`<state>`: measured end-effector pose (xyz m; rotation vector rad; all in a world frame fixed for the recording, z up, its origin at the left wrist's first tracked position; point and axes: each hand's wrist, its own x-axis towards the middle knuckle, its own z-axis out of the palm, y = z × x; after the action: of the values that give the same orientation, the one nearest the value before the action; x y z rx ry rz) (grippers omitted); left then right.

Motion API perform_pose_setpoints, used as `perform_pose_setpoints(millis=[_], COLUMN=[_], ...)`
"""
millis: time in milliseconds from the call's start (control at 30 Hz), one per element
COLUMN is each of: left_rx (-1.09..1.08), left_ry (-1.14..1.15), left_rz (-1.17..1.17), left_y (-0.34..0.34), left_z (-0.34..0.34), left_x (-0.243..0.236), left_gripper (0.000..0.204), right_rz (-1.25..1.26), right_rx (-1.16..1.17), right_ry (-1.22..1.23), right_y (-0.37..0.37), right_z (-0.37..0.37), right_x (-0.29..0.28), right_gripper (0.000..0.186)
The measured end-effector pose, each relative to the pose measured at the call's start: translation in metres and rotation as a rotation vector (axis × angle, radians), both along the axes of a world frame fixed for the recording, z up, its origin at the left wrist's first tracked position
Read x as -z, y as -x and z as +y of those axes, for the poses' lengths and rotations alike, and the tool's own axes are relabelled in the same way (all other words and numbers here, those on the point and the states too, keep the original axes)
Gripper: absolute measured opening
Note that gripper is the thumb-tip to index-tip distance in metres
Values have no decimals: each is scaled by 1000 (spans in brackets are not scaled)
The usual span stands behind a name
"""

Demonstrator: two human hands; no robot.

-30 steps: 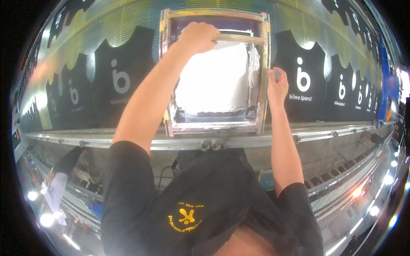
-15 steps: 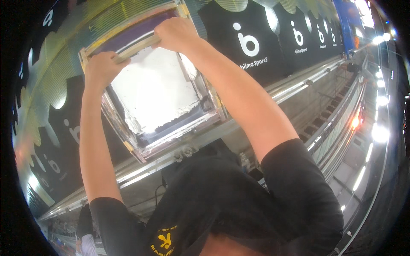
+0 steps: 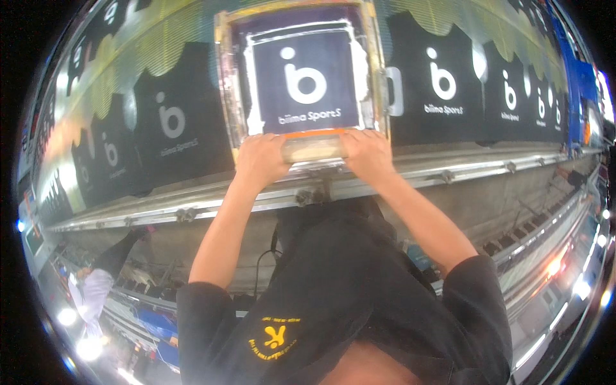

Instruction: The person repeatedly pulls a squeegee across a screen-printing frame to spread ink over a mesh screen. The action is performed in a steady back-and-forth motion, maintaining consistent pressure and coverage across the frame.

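Pulled bodyward, the likely stiff squeegee [image 3: 313,151] spans left grip [image 3: 263,159] and right grip [image 3: 368,155], each clamped sensibly near an end.

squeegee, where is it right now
In the head view, the squeegee is just above the picture's centre, at the near end of the frame, with the left hand and right hand on its ends.

centre bright | lamps [image 3: 88,348] glare lower left, lower right | fisheye-bent edges | black corners | slight haze
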<state>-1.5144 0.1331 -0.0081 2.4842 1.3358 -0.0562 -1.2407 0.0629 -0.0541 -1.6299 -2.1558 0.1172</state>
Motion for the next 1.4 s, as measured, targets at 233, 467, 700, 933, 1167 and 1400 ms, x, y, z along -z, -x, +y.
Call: perform_pose_setpoints(millis=[233, 467, 700, 933, 1167, 1400], left_rx=[-35, -46, -113, -137, -42, -12], left_ry=[202, 28, 49, 181, 329, 231], left_rz=[218, 214, 119, 138, 142, 238], left_y=[-28, -50, -39, -15, -6, -26], left_z=[151, 260, 220, 53, 30, 194], left_x=[-70, -30, -23, -8, -20, -40], left_gripper=[55, 59, 51, 37, 46, 54], right_rz=[-18, -127, -27, -64, -1, -97], right_rx=[37, 157, 109, 17, -84, 55], right_ry=[377, 387, 298, 243, 376, 524], right_y=[-26, -38, -28, -13, -14, -28], right_z=[156, 267, 230, 64, 40, 202], right_x=[-77, -59, -43, -6, -30, -80], right_gripper=[37, 38, 28, 31, 29, 35])
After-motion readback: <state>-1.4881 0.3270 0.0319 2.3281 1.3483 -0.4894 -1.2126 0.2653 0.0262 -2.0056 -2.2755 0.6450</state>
